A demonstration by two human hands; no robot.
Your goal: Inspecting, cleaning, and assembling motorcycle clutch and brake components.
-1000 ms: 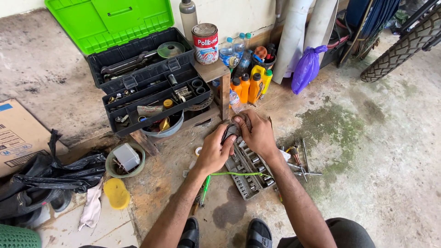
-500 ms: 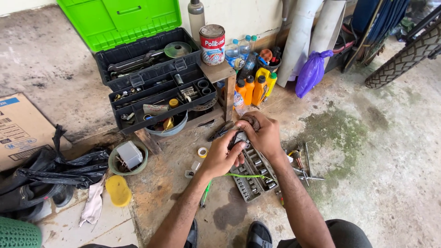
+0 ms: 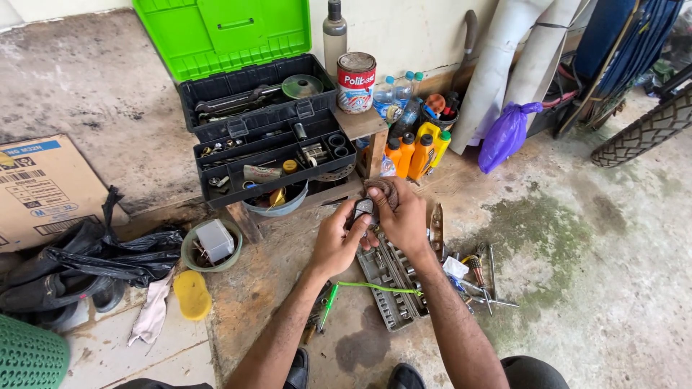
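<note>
Both hands meet over the concrete floor [image 3: 591,288], just in front of the open black toolbox [image 3: 267,137] with its green lid [image 3: 223,32]. The left hand [image 3: 339,241] closes its fingers around a small dark metal part [image 3: 362,209], and the right hand [image 3: 404,216] grips a round, rusty-brown disc-shaped part [image 3: 382,189] that touches the dark one. What exactly these two parts are, I cannot tell. Directly under the hands lies a grey socket set tray [image 3: 393,277], with a green-handled tool [image 3: 329,306] across its near end. To the right of the tray some screwdrivers [image 3: 479,277] lie loose. Behind the hands stand orange and yellow bottles [image 3: 417,151] and a red-and-white can [image 3: 356,81]. On the left are a black plastic bag [image 3: 94,252] and a cardboard box [image 3: 43,191].
</note>
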